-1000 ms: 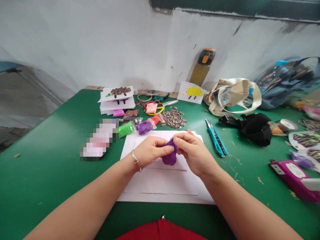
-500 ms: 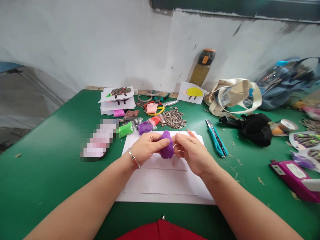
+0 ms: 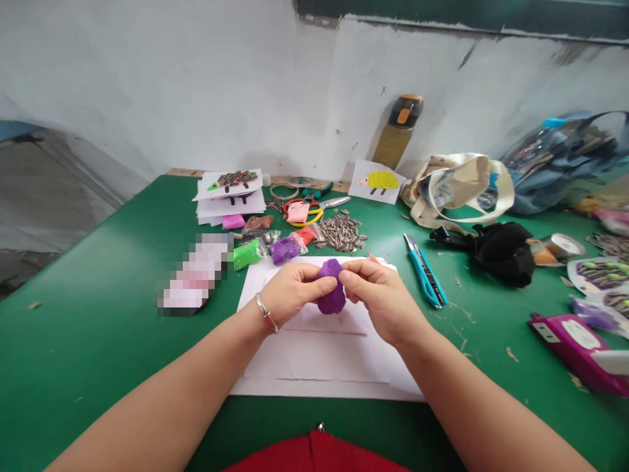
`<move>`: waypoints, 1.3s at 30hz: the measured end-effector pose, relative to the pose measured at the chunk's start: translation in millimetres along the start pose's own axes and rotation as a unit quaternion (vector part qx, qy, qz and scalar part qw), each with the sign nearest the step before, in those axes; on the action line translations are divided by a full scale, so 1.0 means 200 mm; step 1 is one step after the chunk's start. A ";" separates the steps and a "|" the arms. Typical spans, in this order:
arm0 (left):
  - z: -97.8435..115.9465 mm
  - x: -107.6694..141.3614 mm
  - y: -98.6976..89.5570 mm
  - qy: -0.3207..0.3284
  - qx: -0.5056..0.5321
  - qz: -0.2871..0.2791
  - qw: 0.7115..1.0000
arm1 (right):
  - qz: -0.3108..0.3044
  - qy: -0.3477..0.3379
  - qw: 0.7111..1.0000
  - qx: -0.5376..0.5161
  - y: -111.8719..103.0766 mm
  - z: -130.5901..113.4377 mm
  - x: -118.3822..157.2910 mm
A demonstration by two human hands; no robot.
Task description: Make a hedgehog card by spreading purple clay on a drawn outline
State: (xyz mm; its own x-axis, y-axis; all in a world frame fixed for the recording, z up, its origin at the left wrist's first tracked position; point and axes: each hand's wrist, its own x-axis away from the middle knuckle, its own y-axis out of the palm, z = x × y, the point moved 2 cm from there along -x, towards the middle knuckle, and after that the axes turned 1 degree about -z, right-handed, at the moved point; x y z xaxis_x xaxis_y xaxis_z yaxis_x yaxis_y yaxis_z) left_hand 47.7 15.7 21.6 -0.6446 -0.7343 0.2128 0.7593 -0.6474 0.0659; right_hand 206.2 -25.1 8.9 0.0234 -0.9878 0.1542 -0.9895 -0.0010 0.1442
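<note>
Here, the purple clay [image 3: 330,288] is held clear of the paper [image 3: 314,360], clamped between the left hand [image 3: 292,295] and right hand [image 3: 383,301] (fingertips only).

- Left hand [image 3: 295,295] and right hand [image 3: 381,301] pinch a lump of purple modelling clay [image 3: 330,295] between them
- White paper [image 3: 314,367] lies beneath, on a green table [image 3: 98,354]
- A teal utility knife [image 3: 425,272] lies just right of the paper

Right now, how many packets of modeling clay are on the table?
5, in a loose row beyond the white paper: pink packet, brown packet, green packet, purple packet, red packet. Others may be hidden in the clutter at right.
</note>
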 end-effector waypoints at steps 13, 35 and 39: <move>-0.01 0.00 -0.02 0.018 0.001 0.084 0.996 | -0.018 0.001 0.997 0.080 0.02 -0.01 0.01; -0.02 -0.01 -0.03 0.014 0.022 0.093 0.995 | -0.002 -0.010 0.994 0.111 0.02 -0.03 0.00; 0.00 -0.01 -0.02 0.002 0.045 0.086 0.995 | -0.003 -0.001 0.996 0.089 0.00 -0.02 -0.01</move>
State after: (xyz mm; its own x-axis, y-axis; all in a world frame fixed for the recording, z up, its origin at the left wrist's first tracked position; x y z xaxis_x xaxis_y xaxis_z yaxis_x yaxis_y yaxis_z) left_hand 45.1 19.2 20.5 -0.5039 -0.8338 0.2255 0.8636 -0.4908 0.1152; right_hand 206.2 -22.4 12.3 0.0287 -0.9880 0.1519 -0.9990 -0.0337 -0.0304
